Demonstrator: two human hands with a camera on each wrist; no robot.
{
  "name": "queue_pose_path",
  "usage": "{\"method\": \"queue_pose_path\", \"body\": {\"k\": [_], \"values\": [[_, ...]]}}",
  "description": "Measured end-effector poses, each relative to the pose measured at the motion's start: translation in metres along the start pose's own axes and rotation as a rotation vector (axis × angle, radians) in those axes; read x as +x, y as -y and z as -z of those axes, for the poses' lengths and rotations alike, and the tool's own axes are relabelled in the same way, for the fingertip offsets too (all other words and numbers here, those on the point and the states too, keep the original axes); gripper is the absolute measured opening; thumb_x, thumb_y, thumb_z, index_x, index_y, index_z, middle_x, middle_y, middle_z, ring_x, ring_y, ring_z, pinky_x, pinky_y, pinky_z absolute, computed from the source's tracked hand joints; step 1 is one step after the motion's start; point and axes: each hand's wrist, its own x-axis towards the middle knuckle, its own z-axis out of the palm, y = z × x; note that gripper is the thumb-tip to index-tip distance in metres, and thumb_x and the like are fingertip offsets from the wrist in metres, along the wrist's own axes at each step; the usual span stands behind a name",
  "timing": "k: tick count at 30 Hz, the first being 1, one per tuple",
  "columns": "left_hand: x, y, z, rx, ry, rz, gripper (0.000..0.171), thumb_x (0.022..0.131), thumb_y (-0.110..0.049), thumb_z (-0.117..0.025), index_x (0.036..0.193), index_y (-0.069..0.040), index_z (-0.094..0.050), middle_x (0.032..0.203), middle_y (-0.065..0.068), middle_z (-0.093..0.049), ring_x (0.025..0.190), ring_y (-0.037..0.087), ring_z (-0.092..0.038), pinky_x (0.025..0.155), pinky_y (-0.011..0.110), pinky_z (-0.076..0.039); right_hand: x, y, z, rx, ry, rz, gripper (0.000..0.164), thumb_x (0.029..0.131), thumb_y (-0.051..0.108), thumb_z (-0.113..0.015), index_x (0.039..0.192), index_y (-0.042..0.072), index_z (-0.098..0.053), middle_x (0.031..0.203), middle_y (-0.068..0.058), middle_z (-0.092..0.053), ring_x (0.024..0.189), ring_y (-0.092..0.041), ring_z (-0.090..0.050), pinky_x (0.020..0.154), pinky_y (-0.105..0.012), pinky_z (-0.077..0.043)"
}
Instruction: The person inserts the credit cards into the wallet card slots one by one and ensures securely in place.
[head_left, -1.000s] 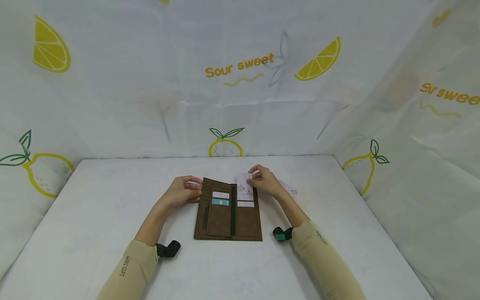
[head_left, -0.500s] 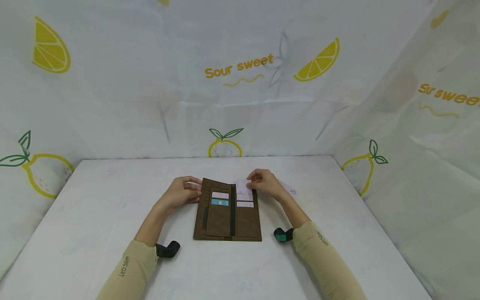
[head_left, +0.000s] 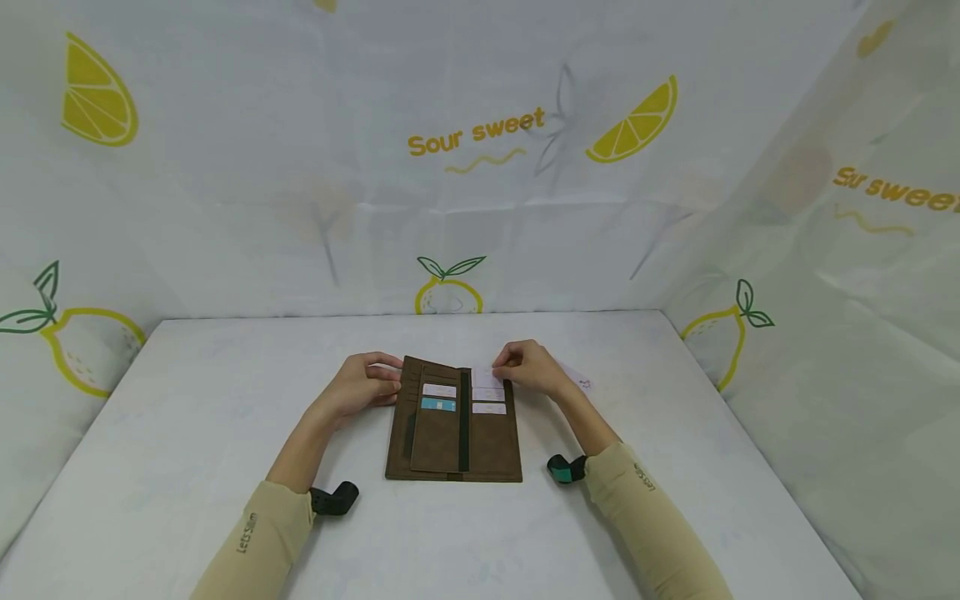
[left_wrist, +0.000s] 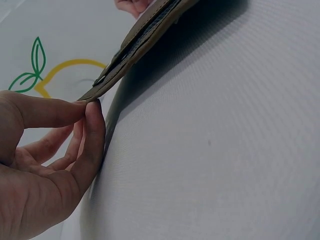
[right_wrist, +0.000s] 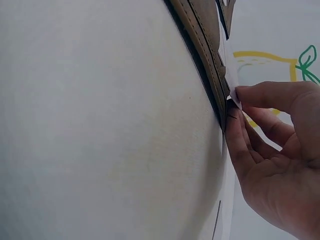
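Note:
A brown wallet (head_left: 491, 446) lies unfolded on the white table, with its left flap tilted up. My left hand (head_left: 358, 385) pinches that flap's outer edge between thumb and forefinger, as the left wrist view shows. At the wallet's top right, my right hand (head_left: 531, 367) pinches the corner of a pale card (head_left: 483, 377) that sits partly in a slot of the right half. Below it, another pale card (head_left: 489, 408) shows in a lower slot. On the left half, a whitish card (head_left: 438, 390) and a blue card (head_left: 438, 405) peek from their slots.
Behind my right wrist, a pale printed card or paper (head_left: 576, 377) lies on the table (head_left: 450, 542), mostly hidden. A white lemon-print cloth (head_left: 300, 250) rises at the back and sides. Black camera mounts sit on both wrists.
The pale card has slid down into the right half's slot, and less of it sticks out. My right hand has moved down slightly with it. My left hand keeps its pinch on the flap.

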Motion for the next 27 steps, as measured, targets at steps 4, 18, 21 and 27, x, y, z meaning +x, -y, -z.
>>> {"method": "queue_pose_path", "body": {"k": [4, 18, 21, 27], "values": [[0.0005, 0.0002, 0.0000, -0.003, 0.005, -0.004, 0.039, 0.102, 0.008, -0.064, 0.140, 0.007, -0.059, 0.096, 0.001, -0.068, 0.085, 0.009, -0.068, 0.078, 0.022, -0.065, 0.0004, 0.0003, -0.0002, -0.018, 0.005, 0.018, 0.007, 0.095, 0.006, -0.076, 0.096, -0.002, -0.076, 0.088, -0.011, -0.073, 0.075, -0.011, -0.053, 0.066, -0.023, -0.044], [0.0003, 0.0010, 0.0009, 0.006, 0.002, -0.002, 0.038, 0.102, 0.005, -0.066, 0.140, 0.006, -0.060, 0.096, 0.001, -0.068, 0.086, 0.010, -0.068, 0.079, 0.023, -0.066, -0.0013, 0.0012, -0.0004, -0.048, 0.056, 0.023, 0.004, 0.091, 0.006, -0.074, 0.089, 0.003, -0.076, 0.090, -0.007, -0.073, 0.078, -0.012, -0.056, 0.071, -0.025, -0.047], [0.0005, 0.0013, 0.0012, 0.007, -0.001, 0.004, 0.038, 0.102, 0.006, -0.066, 0.140, 0.006, -0.059, 0.095, 0.001, -0.067, 0.086, 0.010, -0.068, 0.079, 0.023, -0.066, -0.0013, 0.0007, -0.0001, -0.047, 0.065, 0.027, 0.005, 0.091, 0.007, -0.074, 0.089, 0.003, -0.076, 0.090, -0.007, -0.073, 0.078, -0.011, -0.056, 0.071, -0.025, -0.047], [-0.0010, 0.0002, 0.0000, 0.001, 0.004, -0.003, 0.038, 0.102, 0.006, -0.066, 0.140, 0.007, -0.059, 0.096, 0.002, -0.068, 0.086, 0.009, -0.069, 0.079, 0.023, -0.066, -0.0020, 0.0006, 0.0001, -0.045, 0.060, 0.028, 0.006, 0.092, 0.008, -0.074, 0.089, 0.003, -0.076, 0.090, -0.006, -0.074, 0.078, -0.011, -0.056, 0.071, -0.023, -0.047]]}}
